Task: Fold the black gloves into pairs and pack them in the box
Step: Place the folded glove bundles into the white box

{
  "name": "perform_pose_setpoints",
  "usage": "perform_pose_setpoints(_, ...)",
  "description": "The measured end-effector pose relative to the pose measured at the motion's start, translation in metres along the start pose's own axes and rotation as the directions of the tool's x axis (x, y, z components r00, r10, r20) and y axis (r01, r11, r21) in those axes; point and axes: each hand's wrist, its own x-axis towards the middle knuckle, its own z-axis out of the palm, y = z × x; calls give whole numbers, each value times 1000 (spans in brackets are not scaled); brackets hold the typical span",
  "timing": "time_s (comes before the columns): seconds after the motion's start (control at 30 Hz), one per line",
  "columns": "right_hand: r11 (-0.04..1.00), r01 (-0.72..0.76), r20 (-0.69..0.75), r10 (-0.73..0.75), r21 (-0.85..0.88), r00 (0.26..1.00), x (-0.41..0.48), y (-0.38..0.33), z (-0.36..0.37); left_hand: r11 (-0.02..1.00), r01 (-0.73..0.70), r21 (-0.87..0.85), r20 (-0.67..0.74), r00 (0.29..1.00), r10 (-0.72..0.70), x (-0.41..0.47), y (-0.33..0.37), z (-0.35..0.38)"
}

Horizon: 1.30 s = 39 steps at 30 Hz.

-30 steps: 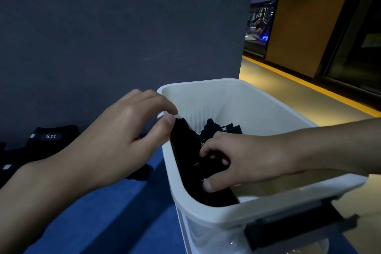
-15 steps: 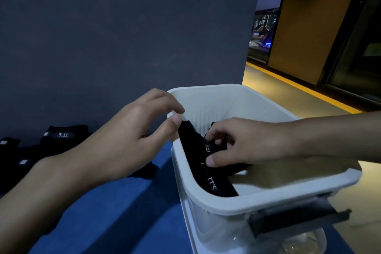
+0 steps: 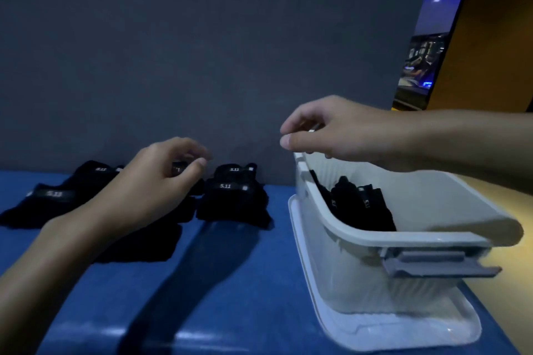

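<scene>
Black fabric gloves (image 3: 233, 196) with white woven labels, head view: several lie in a row at the far left of the blue worktop (image 3: 230, 282), and folded pairs (image 3: 360, 204) stand inside the white plastic box (image 3: 432, 236) at right. Left hand (image 3: 153, 184) hovers over the row, fingers curled; whether it grips a glove cannot be told. Right hand (image 3: 331, 130) hangs loosely curled, apparently empty, above the box's far rim. The cloth is probably soft, light and limp, best pinched at the labelled cuff.
</scene>
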Motion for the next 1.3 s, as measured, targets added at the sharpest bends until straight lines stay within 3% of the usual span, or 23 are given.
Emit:
perform_pose_setpoints(0.2, 994, 99, 79, -103, 53, 992, 0, -54, 45, 984, 155, 87, -74, 986, -148, -41, -36, -39)
perform_pose_setpoints(0.37, 978, 67, 101, -88, 198, 991, 10, -78, 117, 947, 266, 179, -117, 962, -248, -66, -69, -57)
perform_pose_setpoints(0.6, 927, -187, 169, 138, 325, 976, 32, -42, 213, 918, 258, 301, 0, 963, -271, -82, -97, -58)
perform_pose_setpoints(0.87, 917, -211, 156, 167, 338, 974, 49, -24, 238, 869, 277, 410, 141, 922, -360, -79, -107, -49)
perform_pose_setpoints(1.0, 908, -217, 159, 170, 359, 973, 49, -20, 245, 901, 281, 331, 223, 904, -364, -78, -102, -42)
perform_pose_setpoints(1.3, 918, -216, 249, 136, 331, 959, 49, -11, 243, 905, 357, 231, 202, 892, -404, -79, -102, -39)
